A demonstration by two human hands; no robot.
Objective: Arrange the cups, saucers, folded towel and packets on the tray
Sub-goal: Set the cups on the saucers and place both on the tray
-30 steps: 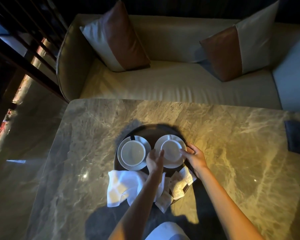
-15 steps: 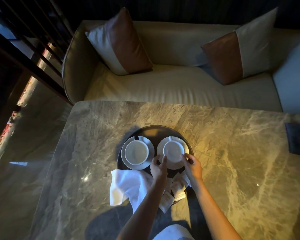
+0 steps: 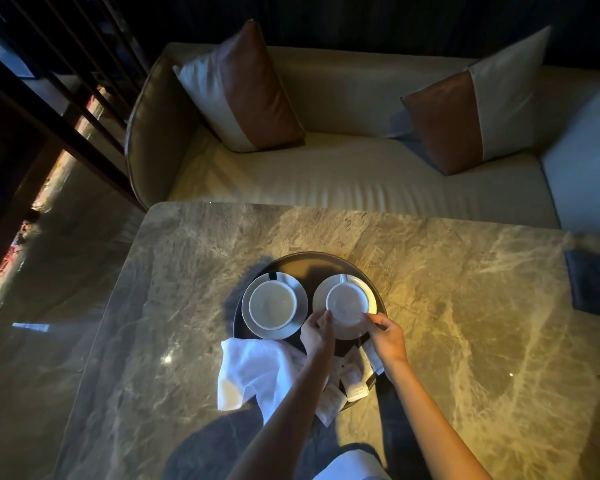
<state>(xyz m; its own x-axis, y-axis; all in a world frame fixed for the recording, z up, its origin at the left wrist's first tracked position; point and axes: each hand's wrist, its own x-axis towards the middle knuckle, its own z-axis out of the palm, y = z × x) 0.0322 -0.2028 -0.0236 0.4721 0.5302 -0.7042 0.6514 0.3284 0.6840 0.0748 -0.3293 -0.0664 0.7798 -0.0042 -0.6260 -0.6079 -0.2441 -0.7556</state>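
The left hand (image 3: 317,336) and right hand (image 3: 387,336) appear to pinch the near rim of the right saucer (image 3: 347,331), cup (image 3: 347,303) aboard, on the tray (image 3: 309,262). The towel (image 3: 253,368) overhangs the tray edge; the packets (image 3: 354,383) are partly hidden by the forearms.

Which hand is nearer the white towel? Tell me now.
Left. The left hand touches the rim of the right saucer just beyond the towel, forearm crossing it; the right hand holds the saucer's other side, farther off.
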